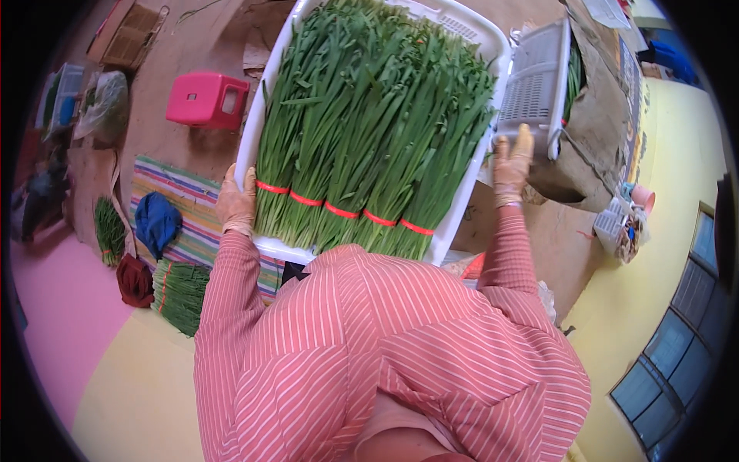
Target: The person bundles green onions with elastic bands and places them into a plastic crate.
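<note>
A white plastic crate (452, 222) filled with leafy green bundles (375, 115) lies before me, its near end against my striped top. Red bands go round the pale stems at the near side; the leaf tips point away. My left hand (236, 199), in a thin pale glove, grips the crate's left rim near the corner, thumb over the edge. On the other side, my right hand (512, 167), also gloved, is raised beside the right rim with its fingers spread, near the corner of a second crate. It holds nothing that I can see.
A second white crate (528, 86) with greens stands tilted at the right, by brown sacking (600, 115). At the left are a pink plastic stool (202, 101), a striped mat (196, 199), a blue cloth (157, 222) and banded greens (180, 294). A yellow wall (681, 150) rises at the right.
</note>
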The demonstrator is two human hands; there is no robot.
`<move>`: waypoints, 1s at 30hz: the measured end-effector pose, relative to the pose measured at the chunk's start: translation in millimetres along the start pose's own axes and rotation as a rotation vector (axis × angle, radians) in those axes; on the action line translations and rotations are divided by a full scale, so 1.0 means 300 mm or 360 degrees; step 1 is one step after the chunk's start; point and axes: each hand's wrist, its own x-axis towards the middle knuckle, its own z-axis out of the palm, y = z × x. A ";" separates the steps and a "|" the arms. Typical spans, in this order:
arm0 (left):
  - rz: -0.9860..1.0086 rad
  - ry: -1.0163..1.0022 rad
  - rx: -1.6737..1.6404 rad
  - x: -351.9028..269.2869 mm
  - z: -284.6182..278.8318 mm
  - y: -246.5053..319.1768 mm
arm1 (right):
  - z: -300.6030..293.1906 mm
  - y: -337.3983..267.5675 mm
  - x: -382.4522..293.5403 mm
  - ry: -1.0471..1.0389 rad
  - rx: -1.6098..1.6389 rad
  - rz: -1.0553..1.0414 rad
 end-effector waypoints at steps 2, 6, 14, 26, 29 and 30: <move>0.0006 -0.0013 0.0001 0.002 0.008 -0.014 | 0.036 -0.085 -0.079 -0.0243 -0.0098 -0.0024; 0.0039 -0.0026 0.0017 0.003 0.001 -0.012 | 0.136 -0.212 -0.186 -0.0506 -0.0407 -0.0207; 0.0007 -0.0146 -0.0023 -0.008 -0.055 0.045 | 0.223 -0.205 -0.225 -0.0609 -0.0556 -0.0046; 0.2213 -0.0289 0.0224 -0.135 0.154 0.824 | 0.152 -0.291 -0.105 -0.0302 -0.0447 -0.0078; 0.2151 -0.0436 0.0379 -0.062 0.279 0.832 | 0.215 -0.236 -0.077 -0.0470 -0.0570 -0.0195; 0.2162 -0.0476 0.0482 -0.057 0.283 0.841 | 0.225 -0.225 -0.082 -0.0530 -0.0591 -0.0169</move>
